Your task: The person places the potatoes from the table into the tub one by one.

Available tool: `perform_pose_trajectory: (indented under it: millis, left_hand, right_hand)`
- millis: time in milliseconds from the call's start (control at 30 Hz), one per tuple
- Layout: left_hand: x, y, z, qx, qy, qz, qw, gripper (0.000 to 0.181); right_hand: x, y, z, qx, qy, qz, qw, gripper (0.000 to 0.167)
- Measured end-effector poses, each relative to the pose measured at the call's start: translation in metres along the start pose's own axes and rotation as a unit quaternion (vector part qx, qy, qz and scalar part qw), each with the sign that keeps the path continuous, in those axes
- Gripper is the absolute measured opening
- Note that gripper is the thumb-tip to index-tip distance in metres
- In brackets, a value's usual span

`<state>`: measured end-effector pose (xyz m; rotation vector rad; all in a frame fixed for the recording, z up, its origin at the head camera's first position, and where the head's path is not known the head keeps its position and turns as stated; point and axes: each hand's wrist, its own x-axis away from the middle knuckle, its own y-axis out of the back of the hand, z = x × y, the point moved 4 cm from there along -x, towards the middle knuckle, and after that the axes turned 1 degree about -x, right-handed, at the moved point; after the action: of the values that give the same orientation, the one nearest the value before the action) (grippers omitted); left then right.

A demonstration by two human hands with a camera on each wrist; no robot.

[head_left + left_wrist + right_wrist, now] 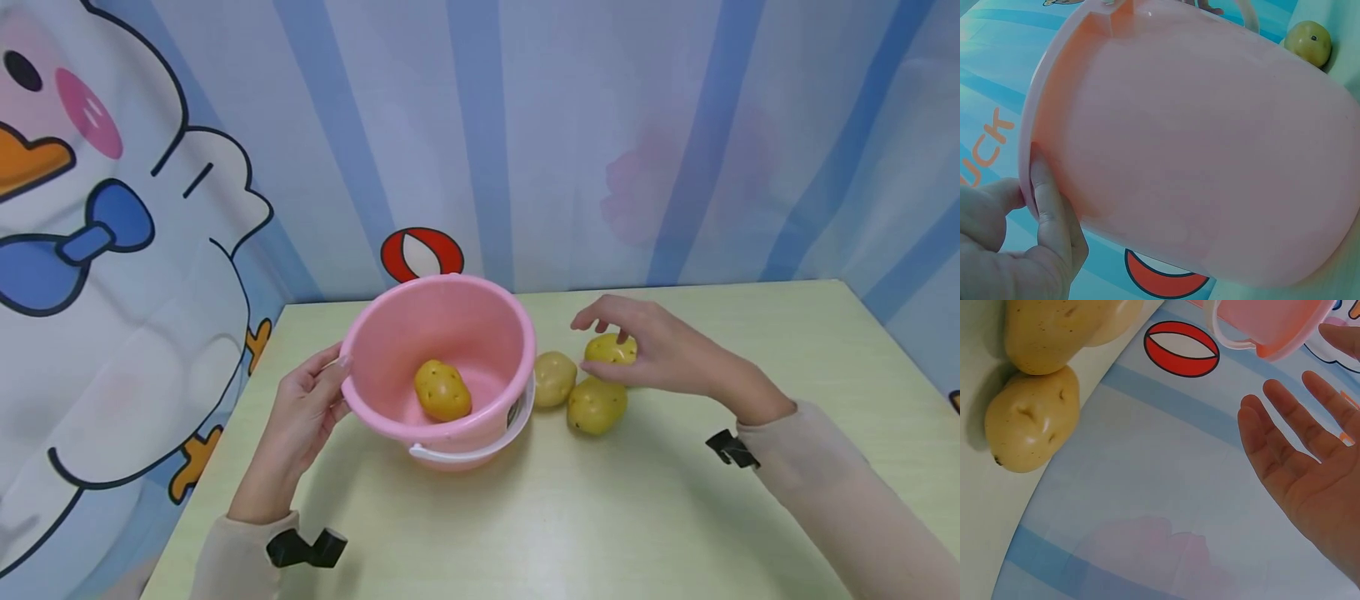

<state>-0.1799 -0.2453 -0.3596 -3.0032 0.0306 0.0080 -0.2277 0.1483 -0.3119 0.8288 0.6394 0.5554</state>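
Observation:
A pink bucket (472, 310) with a white handle (472, 455) stands on the table, its mouth facing me. My left hand (300, 412) pinches its rim at the left, thumb on one side and fingers on the other, as the left wrist view shows too (1047, 231). One yellow-brown potato (442, 390) lies inside the bucket. To the right of it, a pale potato (555, 380), a front potato (597, 407) and a rear potato (604, 348) sit close together. Above them hovers my right hand (663, 346), fingers spread and holding nothing; it partly hides the rear potato.
The pale yellow table (525, 533) runs back to a blue striped cloth backdrop (555, 150). A large cartoon duck (150, 333) is printed on the backdrop at left. Black straps (306, 548) sit at both sleeve cuffs.

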Motion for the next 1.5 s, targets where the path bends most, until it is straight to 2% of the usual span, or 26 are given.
perform_pose_trajectory:
  millis: [733,933,1200,1500]
  left_hand:
    - [0.003,0.001,0.002,0.012,-0.005,0.003,0.9999,0.054]
    - [0.002,0.001,0.002,0.011,-0.001,-0.001,0.9999,0.056]
    - [0.002,-0.001,0.001,0.017,-0.011,0.003,0.9998,0.055]
    - [0.000,-0.002,0.001,0.024,-0.010,0.000,0.9997,0.053]
  right_hand:
    - [0.025,-0.023,-0.026,-0.016,-0.049,0.032,0.9982,0.038]
    - [0.030,-0.029,-0.033,-0.014,-0.040,0.034,0.9985,0.042]
    - [0.032,-0.038,-0.037,0.028,-0.026,0.042,0.9983,0.044]
    - [0.032,-0.048,-0.040,0.050,-0.017,0.059,0.9969,0.051]
